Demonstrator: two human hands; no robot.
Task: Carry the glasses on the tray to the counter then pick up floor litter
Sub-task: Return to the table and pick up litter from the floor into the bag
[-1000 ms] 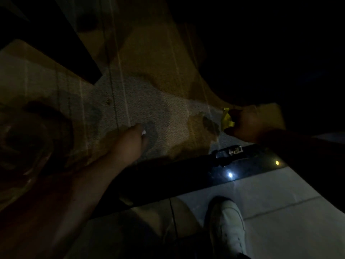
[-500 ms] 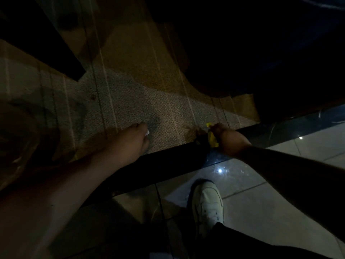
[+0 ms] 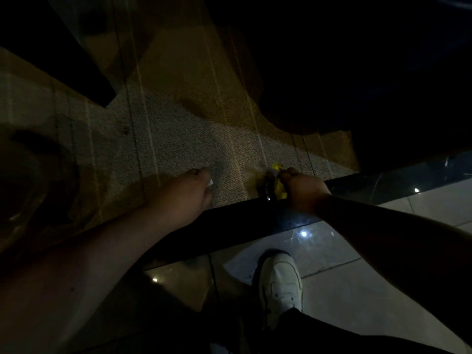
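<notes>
The scene is very dark. My left hand [image 3: 185, 191] hangs low over the grey carpet [image 3: 163, 139], fingers closed around a small white scrap [image 3: 210, 183] that peeks out at the fingertips. My right hand [image 3: 301, 190] is down at the carpet's edge, closed on a crumpled yellow wrapper [image 3: 278, 185]. A small dark shiny thing [image 3: 267, 192] sits just left of that hand; I cannot tell what it is. No tray or glasses are in view.
A black glossy strip [image 3: 229, 226] divides the carpet from the pale floor tiles [image 3: 344, 290]. My white shoe [image 3: 279, 284] stands on the tiles. Dark furniture [image 3: 357, 72] looms at the upper right, and a dark beam [image 3: 63, 52] crosses the upper left.
My right hand with the yellow wrapper came down and left, from above the black strip to the carpet's edge. My left hand stayed closed on the white scrap, nearly in place.
</notes>
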